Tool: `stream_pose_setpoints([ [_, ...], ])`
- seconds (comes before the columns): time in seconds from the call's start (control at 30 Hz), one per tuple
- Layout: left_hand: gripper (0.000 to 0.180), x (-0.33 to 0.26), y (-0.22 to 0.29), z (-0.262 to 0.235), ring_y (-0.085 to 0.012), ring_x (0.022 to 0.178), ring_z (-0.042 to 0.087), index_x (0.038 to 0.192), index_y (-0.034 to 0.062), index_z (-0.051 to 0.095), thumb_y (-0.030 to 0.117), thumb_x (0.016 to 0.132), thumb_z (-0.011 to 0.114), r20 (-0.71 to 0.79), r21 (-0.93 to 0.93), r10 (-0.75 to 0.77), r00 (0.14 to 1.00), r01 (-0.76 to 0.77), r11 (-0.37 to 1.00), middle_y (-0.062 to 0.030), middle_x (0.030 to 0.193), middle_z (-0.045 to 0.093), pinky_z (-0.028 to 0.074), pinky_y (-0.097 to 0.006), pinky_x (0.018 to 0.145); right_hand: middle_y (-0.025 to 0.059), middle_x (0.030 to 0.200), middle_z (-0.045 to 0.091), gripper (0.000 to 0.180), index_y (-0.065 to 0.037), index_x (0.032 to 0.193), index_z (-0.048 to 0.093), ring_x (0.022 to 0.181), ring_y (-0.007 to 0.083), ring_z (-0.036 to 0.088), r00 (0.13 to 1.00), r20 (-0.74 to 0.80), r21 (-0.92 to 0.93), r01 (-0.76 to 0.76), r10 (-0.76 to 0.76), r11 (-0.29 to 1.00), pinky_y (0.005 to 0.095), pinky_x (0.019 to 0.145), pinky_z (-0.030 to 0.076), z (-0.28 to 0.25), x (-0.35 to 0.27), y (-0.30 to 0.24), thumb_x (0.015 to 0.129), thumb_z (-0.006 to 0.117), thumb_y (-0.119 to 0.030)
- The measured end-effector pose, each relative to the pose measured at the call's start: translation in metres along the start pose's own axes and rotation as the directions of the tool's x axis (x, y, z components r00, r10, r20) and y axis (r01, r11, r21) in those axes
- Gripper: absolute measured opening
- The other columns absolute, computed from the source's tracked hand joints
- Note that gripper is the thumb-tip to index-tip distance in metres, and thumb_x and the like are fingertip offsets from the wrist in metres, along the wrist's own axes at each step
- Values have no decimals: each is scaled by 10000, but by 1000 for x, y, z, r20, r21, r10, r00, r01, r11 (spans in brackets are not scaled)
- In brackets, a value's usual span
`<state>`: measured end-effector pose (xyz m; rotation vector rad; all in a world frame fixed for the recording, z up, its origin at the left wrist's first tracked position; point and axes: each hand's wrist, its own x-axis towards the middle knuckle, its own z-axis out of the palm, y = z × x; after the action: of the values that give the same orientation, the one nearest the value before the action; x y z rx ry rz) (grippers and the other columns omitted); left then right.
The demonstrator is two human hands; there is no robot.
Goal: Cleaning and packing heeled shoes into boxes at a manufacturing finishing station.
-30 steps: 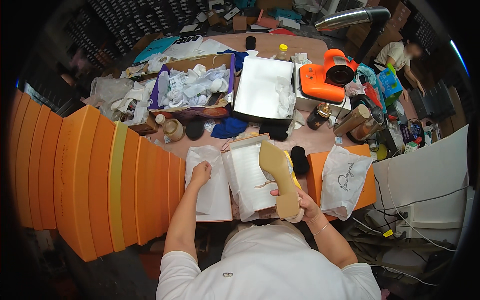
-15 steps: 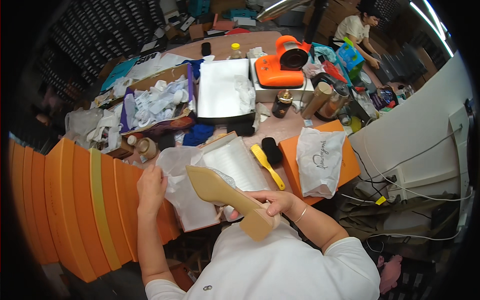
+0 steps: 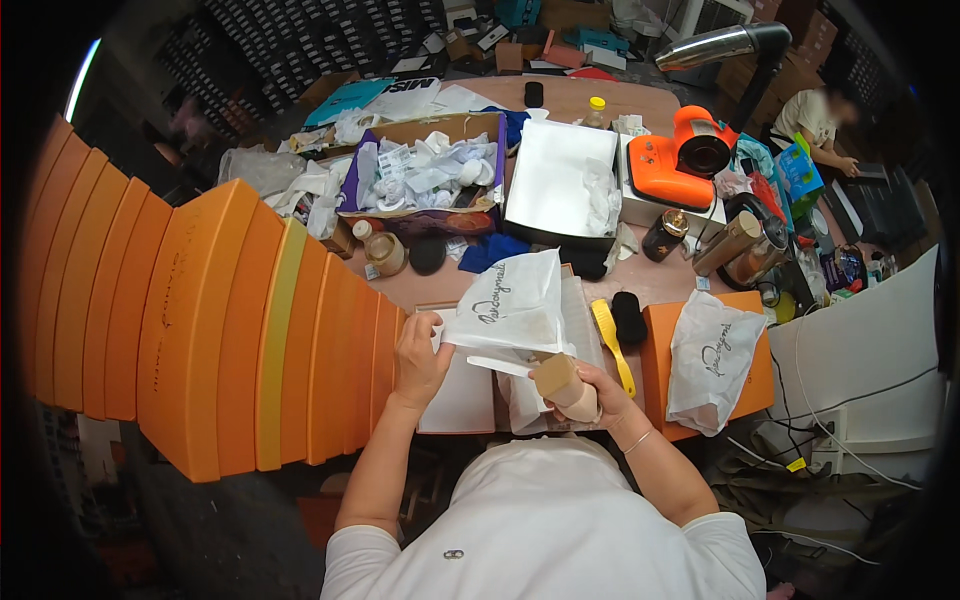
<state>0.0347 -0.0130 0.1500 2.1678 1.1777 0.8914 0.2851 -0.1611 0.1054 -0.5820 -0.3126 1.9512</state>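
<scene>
My right hand (image 3: 602,395) is closed round the heel end of a beige-soled heeled shoe (image 3: 558,378). The shoe's front part runs into a thin white dust bag (image 3: 525,297) with black script on it, and the toe is hidden inside. My left hand (image 3: 420,358) pinches the bag's near left edge. Under both hands lies an open shallow shoe box (image 3: 462,405) with white lining. A yellow brush (image 3: 612,345) and a black oval pad (image 3: 629,318) lie just right of the bag.
Tall stacked orange boxes (image 3: 205,330) stand close on my left. An orange box (image 3: 660,350) bearing another white bag (image 3: 714,360) is at right. Beyond are a paper-filled carton (image 3: 430,218), a white-lined box (image 3: 560,180), an orange machine (image 3: 668,168) and bottles. A person (image 3: 815,125) sits far right.
The shoe has turned and its front has gone into the white bag. My left hand now holds the bag's edge near the shoe. The whole view has shifted left.
</scene>
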Motion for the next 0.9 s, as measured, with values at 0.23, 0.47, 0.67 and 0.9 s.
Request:
stream_pose_setpoints([
  [0.23,179,-9,25,89,-124,724,585,1105,12,558,43,930,538,82,-971,-641,763,206,121,-57,887,617,508,-258,684,255,1298,485,849,-6,1444,223,819,256,666,987,160,161,-46,20,986,363,611,593,-18,-21,33,772,627,-332],
  [0.47,239,-12,75,46,-181,641,580,1006,38,676,-27,777,654,87,-381,90,992,-50,923,-87,763,570,461,-275,583,218,1256,516,879,-12,1424,262,883,260,666,972,234,47,-34,22,998,375,648,597,-4,-25,15,733,698,-335],
  [0.67,425,-29,114,30,-209,564,555,1084,52,668,-36,669,702,-44,-328,445,895,-433,839,-54,717,553,452,-304,506,111,1251,533,641,-32,1369,345,1062,203,597,804,-443,-21,434,-397,901,331,863,539,33,14,23,855,656,-256],
  [0.9,400,-67,112,56,-206,537,552,1050,60,671,-34,663,700,78,-400,524,848,-455,796,-54,705,565,448,-302,487,130,1300,517,487,-21,1310,448,1189,272,512,868,-350,60,396,-352,916,377,1006,418,20,-4,-8,918,578,-280],
])
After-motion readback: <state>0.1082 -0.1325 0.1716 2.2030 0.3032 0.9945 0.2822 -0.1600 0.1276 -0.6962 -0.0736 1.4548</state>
